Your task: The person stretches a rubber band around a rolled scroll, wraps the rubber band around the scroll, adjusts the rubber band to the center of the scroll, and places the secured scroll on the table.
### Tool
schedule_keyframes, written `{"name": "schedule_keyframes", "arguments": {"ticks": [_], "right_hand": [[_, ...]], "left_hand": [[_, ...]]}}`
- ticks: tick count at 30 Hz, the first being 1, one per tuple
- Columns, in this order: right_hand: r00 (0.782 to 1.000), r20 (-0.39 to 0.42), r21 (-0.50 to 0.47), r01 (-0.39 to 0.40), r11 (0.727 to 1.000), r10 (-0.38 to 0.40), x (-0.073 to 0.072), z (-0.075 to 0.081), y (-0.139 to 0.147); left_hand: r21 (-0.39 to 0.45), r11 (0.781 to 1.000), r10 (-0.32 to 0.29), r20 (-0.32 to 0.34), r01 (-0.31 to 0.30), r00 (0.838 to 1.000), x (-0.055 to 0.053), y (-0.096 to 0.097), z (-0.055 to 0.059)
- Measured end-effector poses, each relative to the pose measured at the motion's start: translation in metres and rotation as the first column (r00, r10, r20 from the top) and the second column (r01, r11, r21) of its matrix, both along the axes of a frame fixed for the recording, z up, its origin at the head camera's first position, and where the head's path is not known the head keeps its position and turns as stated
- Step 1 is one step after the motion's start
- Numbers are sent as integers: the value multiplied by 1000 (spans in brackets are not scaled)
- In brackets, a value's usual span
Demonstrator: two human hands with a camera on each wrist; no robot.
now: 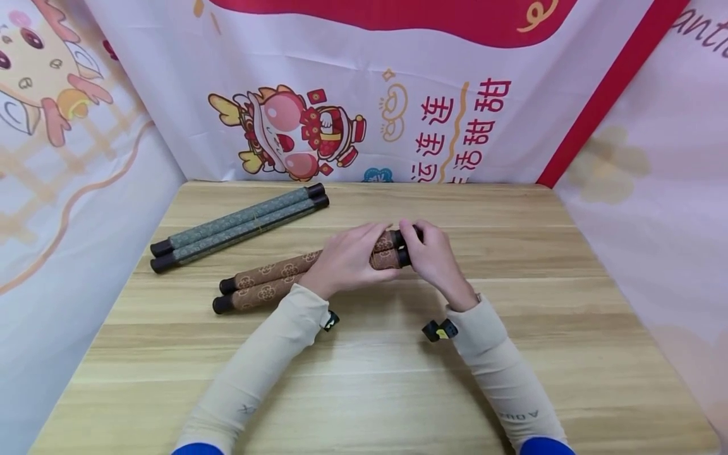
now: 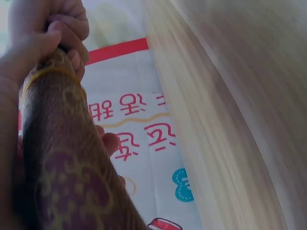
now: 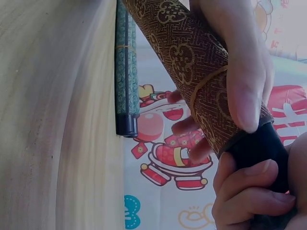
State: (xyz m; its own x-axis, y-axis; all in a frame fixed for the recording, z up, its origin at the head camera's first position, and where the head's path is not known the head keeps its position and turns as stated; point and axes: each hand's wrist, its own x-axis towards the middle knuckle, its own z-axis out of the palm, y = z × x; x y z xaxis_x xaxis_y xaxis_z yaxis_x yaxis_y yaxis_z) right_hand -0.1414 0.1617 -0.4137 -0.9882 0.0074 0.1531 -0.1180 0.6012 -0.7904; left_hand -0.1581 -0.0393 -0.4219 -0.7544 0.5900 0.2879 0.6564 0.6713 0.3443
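Observation:
A brown scroll (image 1: 267, 292) with gold flower patterns lies slantwise across the middle, wound as two parallel rolls with black end knobs. Near its right end my left hand (image 1: 349, 259) grips it from above, thumb on the near side and fingers over the far side. My right hand (image 1: 432, 253) curls its fingers round the black knobs (image 3: 256, 148) at that end. In the right wrist view a thin rubber band (image 3: 195, 93) circles the brown cloth close to the left thumb. The left wrist view looks along the scroll toward both hands.
Behind and to the left, a green scroll (image 1: 244, 221) of two rolls with dark ends lies on the wooden table (image 1: 370, 392). A printed cloth backdrop (image 1: 352, 63) rises at the table's back edge, with cloth walls on both sides.

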Motion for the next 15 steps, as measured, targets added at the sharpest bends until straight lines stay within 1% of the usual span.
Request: {"name": "schedule_keyframes", "arguments": {"ticks": [3,6,8,12,15], "right_hand": [[1000,8,-2,-7,1000,7,-1,-1,1],[1000,11,-10,-12,1000,12,-3,-2,3],[1000,0,-9,-5,1000,5,-4,-1,4],[1000,-28,5,12,1000,-11,-6,-2,6],[999,-35,1,12,1000,-12,-6,-3,6]], "left_hand": [[8,1000,-12,29,12,1000,-1,-1,-2],[9,1000,-9,54,9,998,-2,-11,-5],[6,1000,4,66,-4,998,-2,-19,-6],[-21,1000,20,69,-18,997,-1,-28,-6],[-49,999,17,53,-14,998,-2,-25,-5]]}}
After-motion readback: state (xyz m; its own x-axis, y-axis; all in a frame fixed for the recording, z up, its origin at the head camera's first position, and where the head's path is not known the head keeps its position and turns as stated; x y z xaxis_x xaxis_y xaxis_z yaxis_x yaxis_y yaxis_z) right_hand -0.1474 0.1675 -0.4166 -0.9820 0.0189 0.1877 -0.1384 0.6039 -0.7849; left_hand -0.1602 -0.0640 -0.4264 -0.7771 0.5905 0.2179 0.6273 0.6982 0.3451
